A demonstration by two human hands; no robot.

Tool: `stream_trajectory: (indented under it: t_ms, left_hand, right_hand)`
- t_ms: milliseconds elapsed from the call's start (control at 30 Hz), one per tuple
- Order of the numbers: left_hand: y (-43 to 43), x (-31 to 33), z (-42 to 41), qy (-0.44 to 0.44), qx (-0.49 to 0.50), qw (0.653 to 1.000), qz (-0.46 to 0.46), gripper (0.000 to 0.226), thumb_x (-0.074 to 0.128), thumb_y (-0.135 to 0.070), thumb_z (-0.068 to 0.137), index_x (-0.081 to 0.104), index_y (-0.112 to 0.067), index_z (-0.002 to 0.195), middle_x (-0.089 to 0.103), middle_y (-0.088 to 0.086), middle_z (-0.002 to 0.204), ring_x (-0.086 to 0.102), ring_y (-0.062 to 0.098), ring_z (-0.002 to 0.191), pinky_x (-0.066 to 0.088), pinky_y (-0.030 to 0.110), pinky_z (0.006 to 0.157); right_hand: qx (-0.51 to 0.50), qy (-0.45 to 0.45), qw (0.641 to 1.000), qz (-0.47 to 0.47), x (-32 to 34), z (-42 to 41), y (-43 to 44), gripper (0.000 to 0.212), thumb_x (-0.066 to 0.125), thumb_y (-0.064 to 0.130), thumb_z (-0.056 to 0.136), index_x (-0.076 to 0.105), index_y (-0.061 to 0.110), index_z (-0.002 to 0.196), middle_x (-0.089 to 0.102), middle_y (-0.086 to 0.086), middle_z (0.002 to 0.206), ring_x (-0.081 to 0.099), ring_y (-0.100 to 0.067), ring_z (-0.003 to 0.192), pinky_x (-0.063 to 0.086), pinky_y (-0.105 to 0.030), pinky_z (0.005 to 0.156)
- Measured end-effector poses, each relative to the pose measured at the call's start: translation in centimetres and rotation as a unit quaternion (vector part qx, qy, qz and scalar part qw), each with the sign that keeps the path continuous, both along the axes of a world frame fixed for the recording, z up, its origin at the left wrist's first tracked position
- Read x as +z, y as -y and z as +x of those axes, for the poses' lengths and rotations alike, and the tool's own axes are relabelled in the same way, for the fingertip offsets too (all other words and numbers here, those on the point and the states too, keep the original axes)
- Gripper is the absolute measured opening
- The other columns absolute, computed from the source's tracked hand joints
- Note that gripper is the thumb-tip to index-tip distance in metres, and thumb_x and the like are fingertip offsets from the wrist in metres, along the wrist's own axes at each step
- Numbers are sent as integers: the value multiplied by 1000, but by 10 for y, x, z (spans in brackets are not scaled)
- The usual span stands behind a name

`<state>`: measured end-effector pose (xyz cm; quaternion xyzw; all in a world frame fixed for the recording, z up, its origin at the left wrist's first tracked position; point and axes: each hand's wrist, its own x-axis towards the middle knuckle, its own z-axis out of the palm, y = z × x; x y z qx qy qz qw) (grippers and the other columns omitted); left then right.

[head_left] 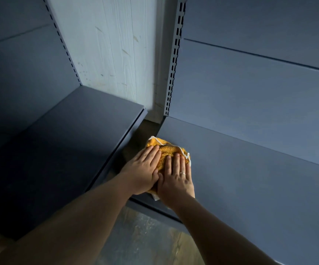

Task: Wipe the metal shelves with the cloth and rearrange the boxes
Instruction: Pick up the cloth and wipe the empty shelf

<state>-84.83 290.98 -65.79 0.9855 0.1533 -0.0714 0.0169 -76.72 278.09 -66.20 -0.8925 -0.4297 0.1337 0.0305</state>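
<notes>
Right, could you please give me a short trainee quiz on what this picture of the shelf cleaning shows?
1. True or false: the left hand and right hand both lie flat on the cloth.
2. The cloth rests on: A a box; B the right shelf; C a chair.
3. Which hand wears the ring?
Key: 1 true; 2 B; 3 right.

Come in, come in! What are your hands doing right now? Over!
Copy: left hand and right hand flat on orange cloth. Cloth on right shelf, at its left end. Nothing in the way.
</notes>
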Motion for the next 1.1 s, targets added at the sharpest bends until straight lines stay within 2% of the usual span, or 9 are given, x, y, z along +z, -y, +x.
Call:
stream_trajectory:
  t_ms: [167,300,467,567,633,700,833,967,1100]
  left_hand:
    - [22,3,-27,-15,7,1000,-3,79,-11,-44,90,-6,-5,159,-12,14,168,-14,25,155,0,44,126]
    - [44,4,-43,-12,28,999,-9,77,-2,-44,94,3,-3,159,-1,17,168,-4,29,156,4,47,127]
    - [68,15,-56,-45,39,998,-19,82,-14,-46,88,-4,-5,159,-8,16,168,-8,30,156,2,45,127]
    - [71,23,-58,-81,53,995,-17,68,8,-43,104,-5,-7,160,-8,14,168,-7,30,156,5,44,127]
    - [73,28,-57,-73,61,995,-31,67,27,-42,107,8,-7,160,7,15,168,7,32,155,17,44,126]
    - [80,36,-56,-58,63,996,-30,59,40,-43,103,31,-9,151,32,14,158,30,32,145,35,41,118]
    - [89,52,-54,-32,111,992,-57,35,46,-38,102,47,-17,129,43,9,142,41,29,134,52,38,99]
    - [89,56,-53,11,158,981,-113,44,51,-44,99,39,-18,133,54,5,132,53,22,121,54,36,90]
    - [94,54,-57,-8,147,986,-80,30,48,-30,103,46,-14,129,56,5,125,55,21,114,55,35,90]
  right_hand:
    - [32,5,999,5,1,-23,20,88,-26,53,82,-14,12,160,-22,-16,165,-24,-31,153,-13,-48,125]
    - [65,2,998,-5,6,-36,44,95,-39,56,80,-11,13,160,-17,-16,167,-21,-32,153,-17,-46,121]
    - [66,25,998,-3,5,-45,58,73,9,54,105,29,8,158,25,-18,164,13,-34,154,9,-51,123]
    - [74,26,997,-2,19,-47,61,72,16,55,103,31,9,157,30,-17,163,19,-36,153,14,-52,123]
    - [100,20,995,-16,26,-47,63,71,40,51,102,28,11,159,30,-16,163,22,-38,153,19,-53,124]
    - [90,10,996,-16,39,-49,67,66,61,43,94,42,13,150,46,-13,150,41,-36,142,37,-48,117]
    - [69,-12,997,26,56,-46,69,42,49,37,101,46,19,140,52,-4,138,52,-26,129,47,-40,100]
    - [12,-35,998,51,65,-40,66,40,40,30,105,35,21,143,60,-3,130,59,-24,117,47,-34,80]
    - [-29,-52,998,20,61,-38,70,28,40,25,106,47,18,132,64,-6,124,62,-28,113,48,-36,81]
